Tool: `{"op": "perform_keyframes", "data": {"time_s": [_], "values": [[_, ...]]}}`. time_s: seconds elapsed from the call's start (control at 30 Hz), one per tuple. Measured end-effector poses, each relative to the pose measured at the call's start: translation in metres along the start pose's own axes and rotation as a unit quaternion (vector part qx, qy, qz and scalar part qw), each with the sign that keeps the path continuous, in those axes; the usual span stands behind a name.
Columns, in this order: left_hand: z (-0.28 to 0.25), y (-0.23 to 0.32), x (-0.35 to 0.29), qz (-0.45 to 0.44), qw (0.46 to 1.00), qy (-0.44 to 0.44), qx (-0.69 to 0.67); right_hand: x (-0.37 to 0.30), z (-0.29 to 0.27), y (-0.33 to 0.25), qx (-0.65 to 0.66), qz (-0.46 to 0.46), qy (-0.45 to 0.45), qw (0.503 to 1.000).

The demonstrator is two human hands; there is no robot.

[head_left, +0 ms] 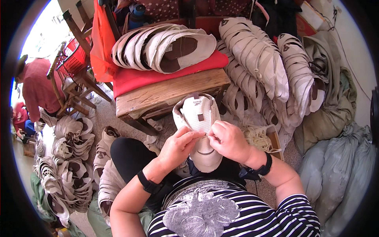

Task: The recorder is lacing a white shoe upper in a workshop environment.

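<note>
An off-white shoe upper [200, 113] rests over my lap, its mesh tongue pointing away from me and its toe toward me. My left hand [177, 147] is closed in a pinch at the upper's throat, fingertips pressed near its middle. From the other side my right hand [228, 141] pinches at the same spot, thumb and forefinger together. The fingertips of both hands almost meet. Any lace or thread between them is too small to make out. Both wrists wear dark bands.
A wooden bench [169, 87] with red cloth [209, 63] carries a row of shoe uppers [158, 47]. More stacked uppers [256, 55] lean at the right. A box of pale laces [258, 138] stands beside my right arm. Uppers [71, 170] pile up left; grey sacks [335, 170] lie right. Another person [41, 85] sits far left.
</note>
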State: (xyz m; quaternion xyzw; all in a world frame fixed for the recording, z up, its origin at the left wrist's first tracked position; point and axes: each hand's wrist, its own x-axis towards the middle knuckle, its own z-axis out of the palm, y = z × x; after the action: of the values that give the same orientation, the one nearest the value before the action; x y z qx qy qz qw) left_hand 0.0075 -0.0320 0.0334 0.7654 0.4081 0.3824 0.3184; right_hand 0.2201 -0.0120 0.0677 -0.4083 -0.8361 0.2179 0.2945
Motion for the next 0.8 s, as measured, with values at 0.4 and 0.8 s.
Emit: {"op": "perform_keyframes", "data": {"time_s": [0.4,0.8], "values": [[0.002,0.01,0.005,-0.081,0.996,-0.005,-0.034,0.0,-0.003,0.008,0.101,-0.002,0.006,0.995],[0.005,0.009,0.003,-0.1,0.992,0.008,-0.08,0.006,0.004,0.012,0.042,0.018,0.002,0.999]]}}
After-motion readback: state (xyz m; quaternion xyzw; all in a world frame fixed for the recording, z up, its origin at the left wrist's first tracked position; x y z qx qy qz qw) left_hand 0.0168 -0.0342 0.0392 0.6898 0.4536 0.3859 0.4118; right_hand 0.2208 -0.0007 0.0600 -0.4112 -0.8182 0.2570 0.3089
